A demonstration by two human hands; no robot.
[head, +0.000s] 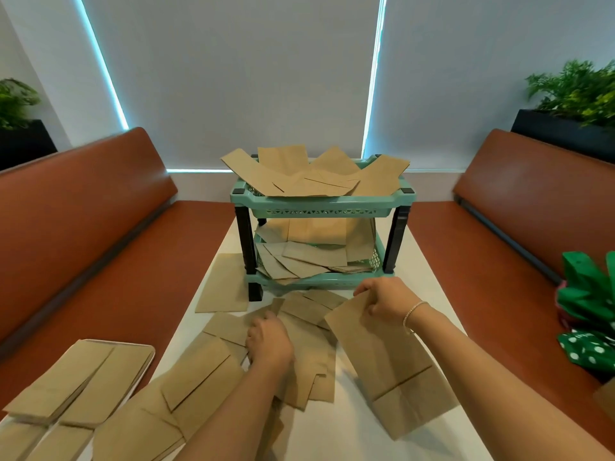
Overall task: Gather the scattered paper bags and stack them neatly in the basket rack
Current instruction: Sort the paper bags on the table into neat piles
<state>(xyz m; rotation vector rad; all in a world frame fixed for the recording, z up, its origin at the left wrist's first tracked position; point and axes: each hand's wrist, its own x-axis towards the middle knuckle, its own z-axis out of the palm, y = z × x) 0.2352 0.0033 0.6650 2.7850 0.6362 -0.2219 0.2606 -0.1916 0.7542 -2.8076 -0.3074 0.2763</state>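
Head | right hand (386,299) grip pinches paper bag (389,364) | left hand (269,341) grip clutches scattered bags (299,327)

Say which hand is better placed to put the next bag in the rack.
Probably the right hand: it already pinches a paper bag lifted just before the basket rack. The left hand rests on the loose pile.

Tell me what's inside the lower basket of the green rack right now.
The lower basket holds loose brown paper bags, fanned and overlapping rather than squared; some lean against the back. Its floor and anything beneath the bags are covered.
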